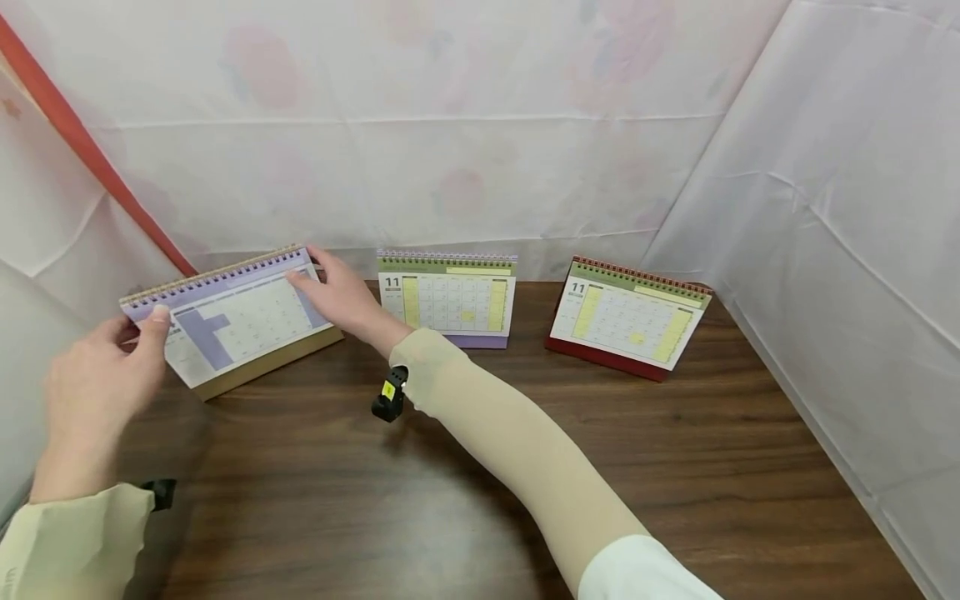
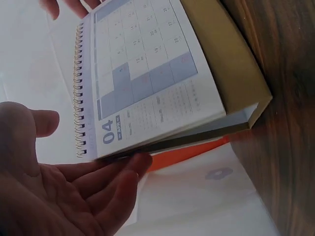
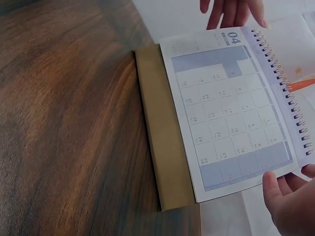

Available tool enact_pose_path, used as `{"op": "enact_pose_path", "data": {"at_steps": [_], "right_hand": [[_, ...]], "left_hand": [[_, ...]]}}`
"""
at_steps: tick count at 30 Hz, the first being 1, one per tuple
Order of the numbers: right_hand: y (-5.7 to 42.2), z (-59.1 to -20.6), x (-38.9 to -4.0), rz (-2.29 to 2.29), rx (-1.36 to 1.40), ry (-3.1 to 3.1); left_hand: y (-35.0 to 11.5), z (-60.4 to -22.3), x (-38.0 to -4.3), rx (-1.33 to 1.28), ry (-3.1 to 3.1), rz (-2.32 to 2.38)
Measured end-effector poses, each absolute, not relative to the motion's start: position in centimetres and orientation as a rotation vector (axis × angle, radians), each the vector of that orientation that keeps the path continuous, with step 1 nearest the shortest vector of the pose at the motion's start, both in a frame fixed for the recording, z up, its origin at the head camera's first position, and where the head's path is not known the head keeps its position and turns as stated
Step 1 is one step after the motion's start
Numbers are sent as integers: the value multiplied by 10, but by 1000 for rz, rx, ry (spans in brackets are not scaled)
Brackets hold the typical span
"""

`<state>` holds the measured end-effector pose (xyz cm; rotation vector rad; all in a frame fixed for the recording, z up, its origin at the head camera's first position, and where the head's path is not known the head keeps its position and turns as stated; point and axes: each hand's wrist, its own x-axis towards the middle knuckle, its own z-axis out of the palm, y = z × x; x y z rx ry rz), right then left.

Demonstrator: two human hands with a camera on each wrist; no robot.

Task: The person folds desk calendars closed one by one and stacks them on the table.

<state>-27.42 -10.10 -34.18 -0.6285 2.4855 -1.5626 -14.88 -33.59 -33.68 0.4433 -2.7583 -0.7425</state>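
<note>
A desk calendar (image 1: pixel 247 321) with a purple-and-white page marked 04 and a tan base stands at the left, angled on the table. My left hand (image 1: pixel 108 375) is at its left end, the thumb near the coil binding (image 2: pixel 78 93). In the left wrist view, that hand's loosely extended fingers (image 2: pixel 110 184) lie along the side edge, and its thumb is spread away from them. At the calendar's right end, my right hand (image 1: pixel 341 292) pinches the upper corner, its thumb (image 3: pixel 271 189) at the page edge and its other fingers partly hidden behind.
A purple-based desk calendar (image 1: pixel 453 304) showing 11 stands at the middle back. To its right is a red-based calendar (image 1: pixel 626 317), also showing 11. White curtains (image 1: pixel 480 167) enclose the brown wooden table (image 1: pixel 525 450), and a red strip (image 1: pixel 97 158) slants down at the left.
</note>
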Motion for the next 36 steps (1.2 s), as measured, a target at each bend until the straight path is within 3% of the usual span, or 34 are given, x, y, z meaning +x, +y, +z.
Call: {"op": "enact_pose_path", "data": {"at_steps": [36], "right_hand": [[-99, -338, -267, -1686, -580, 2425]], "left_hand": [[-344, -334, -152, 366, -2772, -1011]]}}
